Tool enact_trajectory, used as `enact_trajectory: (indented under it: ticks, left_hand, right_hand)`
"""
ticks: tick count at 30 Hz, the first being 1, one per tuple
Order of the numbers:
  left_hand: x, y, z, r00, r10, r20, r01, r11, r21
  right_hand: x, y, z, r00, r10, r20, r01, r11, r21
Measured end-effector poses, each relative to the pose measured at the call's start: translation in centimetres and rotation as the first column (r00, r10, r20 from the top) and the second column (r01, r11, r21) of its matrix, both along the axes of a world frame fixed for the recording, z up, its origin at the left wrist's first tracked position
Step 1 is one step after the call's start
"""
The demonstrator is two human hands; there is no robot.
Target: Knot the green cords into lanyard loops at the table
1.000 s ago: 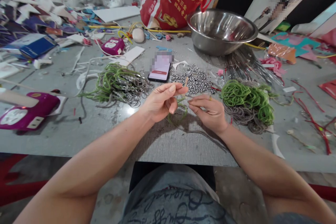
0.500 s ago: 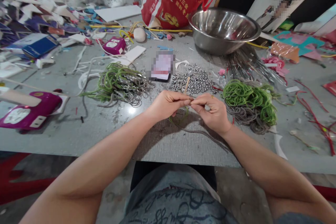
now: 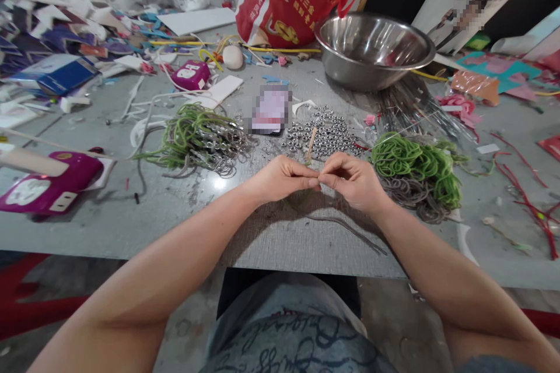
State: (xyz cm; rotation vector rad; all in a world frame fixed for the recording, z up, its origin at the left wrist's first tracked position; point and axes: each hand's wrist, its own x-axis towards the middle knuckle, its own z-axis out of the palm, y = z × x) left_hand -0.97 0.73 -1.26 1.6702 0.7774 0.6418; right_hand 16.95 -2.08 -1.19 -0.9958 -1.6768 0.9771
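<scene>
Meeting at the fingertips, the left hand (image 3: 282, 179) and right hand (image 3: 356, 183) were pinched together, on what exactly could not be told; a gray-green cord (image 3: 345, 223) lay beneath them toward the surface's (image 3: 271, 247) front edge, silver beads (image 3: 335, 135) just beyond.

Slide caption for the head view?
Left hand and right hand pinched close together, silver beads beyond, cord bundles to either side.

Red bag (image 3: 286, 3) beside steel bowl (image 3: 371, 73); blue box (image 3: 55, 76) at left.
</scene>
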Motion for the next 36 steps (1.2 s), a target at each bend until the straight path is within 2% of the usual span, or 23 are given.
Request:
enact_trajectory:
  ticks: [4, 9, 14, 17, 20, 24, 26, 28, 30, 32, 34, 36]
  left_hand:
    - [0.0, -0.1, 0.3, 1.0, 0.008, -0.023, -0.008, 1.0, 0.011]
    - [0.1, -0.1, 0.4, 1.0, 0.025, -0.008, -0.025, 1.0, 0.011]
    - [0.3, -0.2, 0.2, 0.996, -0.054, -0.066, 0.056, 0.998, 0.036]
    - [0.3, -0.4, 0.2, 0.994, -0.086, -0.069, 0.086, 0.996, 0.005]
    - [0.2, -0.6, 0.5, 0.993, -0.116, 0.035, 0.118, 0.989, -0.091]
    - [-0.2, -0.7, 0.9, 0.96, -0.166, 0.226, 0.23, 0.928, -0.294]
    - [-0.3, -0.7, 0.9, 0.931, -0.137, 0.338, 0.268, 0.886, -0.377]
    - [-0.3, -0.6, 0.9, 0.886, -0.037, 0.462, 0.258, 0.867, -0.425]
    - [-0.2, -0.5, 0.9, 0.822, 0.082, 0.563, 0.224, 0.863, -0.453]
    - [-0.1, -0.3, 1.0, 0.757, 0.174, 0.629, 0.193, 0.862, -0.47]
    - [0.0, -0.2, 1.0, 0.716, 0.242, 0.655, 0.153, 0.861, -0.485]
    - [0.2, -0.2, 1.1, 0.704, 0.326, 0.631, 0.073, 0.851, -0.521]
  right_hand:
    - [0.3, 0.1, 0.3, 0.999, 0.034, -0.005, -0.035, 0.998, -0.052]
    - [0.7, 0.5, 0.6, 1.0, 0.002, -0.029, -0.004, 0.998, -0.063]
    - [0.5, 0.6, 0.2, 0.999, -0.046, -0.02, 0.045, 0.997, -0.056]
    - [0.3, 0.6, -0.1, 0.998, -0.037, -0.042, 0.033, 0.995, -0.094]
    - [0.1, 0.5, -0.2, 0.981, -0.004, -0.192, -0.04, 0.974, -0.224]
    - [0.2, 0.5, 0.0, 0.877, -0.033, -0.48, -0.163, 0.918, -0.361]
    - [0.5, 0.7, 0.1, 0.828, -0.087, -0.554, -0.155, 0.914, -0.374]
    - [0.8, 1.0, -0.1, 0.802, -0.139, -0.581, -0.111, 0.921, -0.374]
    - [0.9, 1.2, -0.4, 0.808, -0.164, -0.565, -0.054, 0.936, -0.348]
    - [0.8, 1.3, -0.8, 0.854, -0.171, -0.491, 0.047, 0.966, -0.254]
    - [0.5, 1.1, -1.1, 0.925, -0.175, -0.338, 0.165, 0.985, -0.058]
    - [0.0, 0.6, -1.4, 0.972, -0.183, -0.145, 0.209, 0.959, 0.192]
